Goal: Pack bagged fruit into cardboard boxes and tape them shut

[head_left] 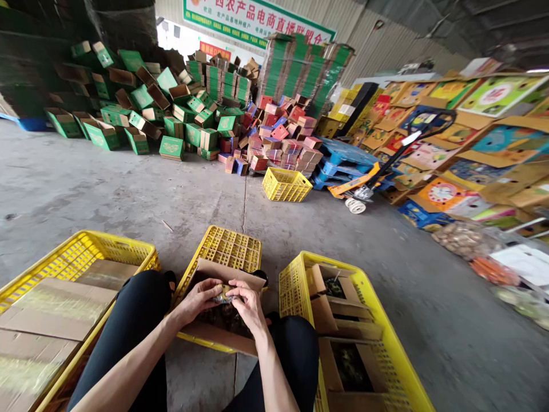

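Note:
Between my knees, an opened cardboard box rests on a yellow crate that seems turned upside down. Dark small pieces lie inside the box, too blurred to name. Above them, my left hand and my right hand pinch a small yellowish item with a shiny, film-like surface from both sides. Its kind cannot be made out. Fingers of both hands are closed on it.
On the left, a yellow crate holds closed cardboard boxes; on the right, another yellow crate holds opened ones. Farther off are a yellow basket, a pallet jack, blue pallets, heaped green boxes and stacked fruit cartons.

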